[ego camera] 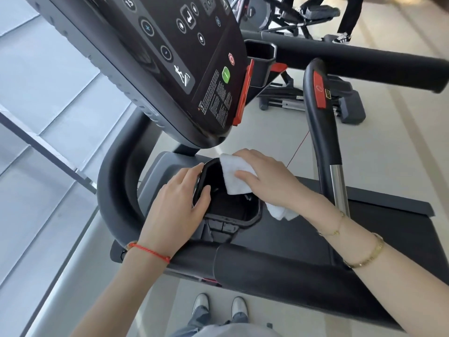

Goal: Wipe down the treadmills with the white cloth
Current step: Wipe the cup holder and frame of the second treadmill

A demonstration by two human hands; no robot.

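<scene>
One soft folded white cloth (237,175)

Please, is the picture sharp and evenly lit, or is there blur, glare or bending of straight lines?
Head view: bright, even daylight, soft shadows; both hands, left hand and right hand, and the white cloth look sharp; the tray interior is very dark; faint sheen on the control panel; the wide lens curves the handrail and frame edges.

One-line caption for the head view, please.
Right hand presses white cloth at treadmill cup holder; left hand grips its rim.
</scene>
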